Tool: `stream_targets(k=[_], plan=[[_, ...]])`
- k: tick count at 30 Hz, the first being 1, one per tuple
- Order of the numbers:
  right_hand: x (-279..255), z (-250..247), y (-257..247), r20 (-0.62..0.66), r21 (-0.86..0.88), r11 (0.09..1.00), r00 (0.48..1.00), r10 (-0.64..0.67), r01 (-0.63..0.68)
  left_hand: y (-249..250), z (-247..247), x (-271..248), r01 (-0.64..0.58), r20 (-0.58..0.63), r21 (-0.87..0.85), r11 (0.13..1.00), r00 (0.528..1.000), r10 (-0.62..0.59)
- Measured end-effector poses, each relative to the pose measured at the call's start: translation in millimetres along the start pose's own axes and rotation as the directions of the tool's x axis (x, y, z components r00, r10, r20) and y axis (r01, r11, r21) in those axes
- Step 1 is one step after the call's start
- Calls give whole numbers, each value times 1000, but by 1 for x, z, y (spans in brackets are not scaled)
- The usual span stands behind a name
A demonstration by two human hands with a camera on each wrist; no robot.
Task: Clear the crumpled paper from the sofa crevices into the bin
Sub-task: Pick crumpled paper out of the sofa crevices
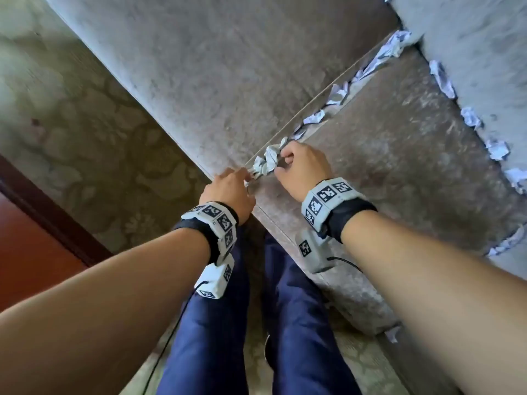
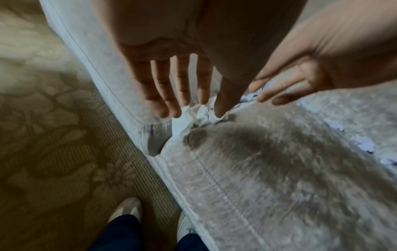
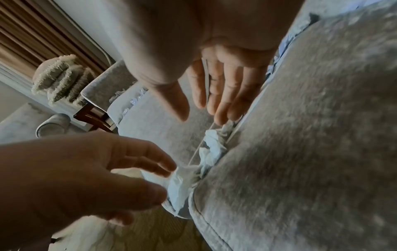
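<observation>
At the bottom of the head view, dark blue trousers (image 1: 291, 323) stand against the front edge of a grey sofa (image 1: 399, 172), on a patterned carpet (image 1: 94, 138). At mid-frame both hands meet at the near end of the crevice between two seat cushions. The left hand (image 1: 229, 192) has straight, slightly spread fingers, their tips touching a wad of crumpled paper (image 1: 266, 162) wedged in the gap; it grips nothing. The right hand (image 1: 301, 169) reaches the same wad from the right with loosely extended fingers, not closed on it. More paper scraps (image 1: 368, 67) line the crevice toward the upper right, and others (image 1: 497, 148) sit along the gap at the right edge.
</observation>
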State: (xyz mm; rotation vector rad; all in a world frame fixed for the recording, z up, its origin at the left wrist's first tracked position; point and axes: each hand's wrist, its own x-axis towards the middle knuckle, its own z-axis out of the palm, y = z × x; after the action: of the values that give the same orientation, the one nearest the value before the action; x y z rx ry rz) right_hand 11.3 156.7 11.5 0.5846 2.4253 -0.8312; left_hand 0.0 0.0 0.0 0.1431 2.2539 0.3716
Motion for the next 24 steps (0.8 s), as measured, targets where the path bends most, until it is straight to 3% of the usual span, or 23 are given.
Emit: stream_targets(k=[4,10,24], plan=[[16,27,9,-62,41,998,997,49,-46,-11,31,21,22,-3,58,998,1000,-22],[32,52,17,-88,33,999,996,1,2,-26,55,47,-27,-115,45,999,993,32],[59,67,24,-52,-1,996,995,89,-89,-29,46,68,-196,-236,-66,978,956,175]])
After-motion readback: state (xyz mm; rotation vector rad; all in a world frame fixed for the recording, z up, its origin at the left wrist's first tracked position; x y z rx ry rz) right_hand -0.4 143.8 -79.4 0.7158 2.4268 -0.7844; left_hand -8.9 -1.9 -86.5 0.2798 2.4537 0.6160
